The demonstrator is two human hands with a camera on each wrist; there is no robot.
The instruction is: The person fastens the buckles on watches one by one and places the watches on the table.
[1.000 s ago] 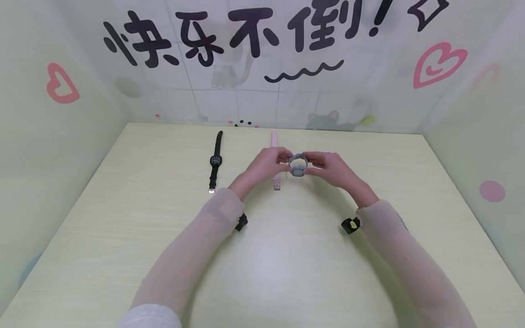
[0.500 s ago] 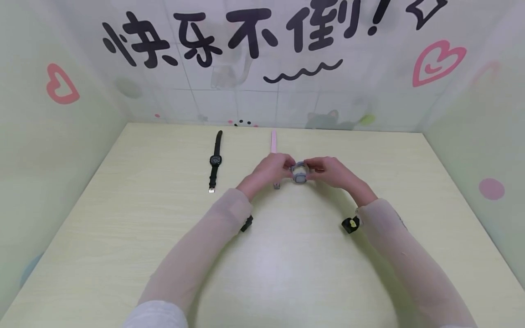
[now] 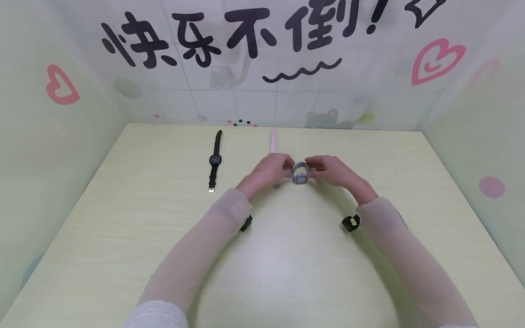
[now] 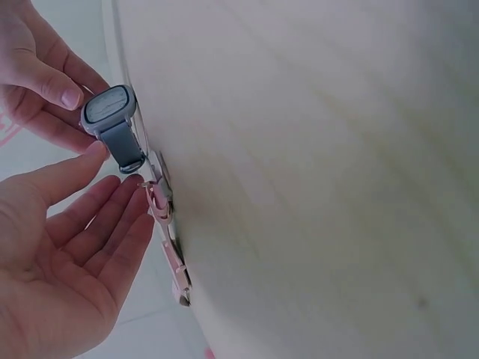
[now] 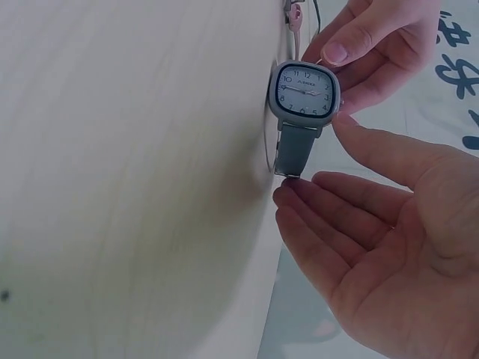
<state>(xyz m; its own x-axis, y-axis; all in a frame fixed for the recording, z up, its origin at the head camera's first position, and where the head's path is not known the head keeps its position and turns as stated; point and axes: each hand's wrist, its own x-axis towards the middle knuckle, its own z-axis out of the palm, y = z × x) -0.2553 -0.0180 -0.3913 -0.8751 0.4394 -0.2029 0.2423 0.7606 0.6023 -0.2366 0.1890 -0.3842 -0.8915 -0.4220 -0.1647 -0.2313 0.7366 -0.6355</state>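
Observation:
A grey-blue wristwatch (image 3: 301, 179) stands on the table with its strap curved into a loop, its square dial turned toward me. My left hand (image 3: 271, 169) holds it from the left side, thumb at the case and fingers by the strap. From the right, my right hand (image 3: 330, 170) holds it likewise; in the right wrist view its thumb meets the edge of the case and its fingertips are at the strap. A pink watch (image 3: 273, 141) lies behind and partly under my left hand, its middle hidden. Farther left lies a black watch (image 3: 215, 160), stretched straight.
The pale wooden table (image 3: 270, 255) runs back to a printed white curtain (image 3: 229, 100) at its far edge. Pale side walls stand on the left and right. A small black device (image 3: 351, 223) is strapped at my right wrist, and another (image 3: 246, 223) at my left.
Both hands have brought the grey-blue watch slightly nearer to me and down onto the table. Over the last half second it has barely moved. The pink and black watches stay put.

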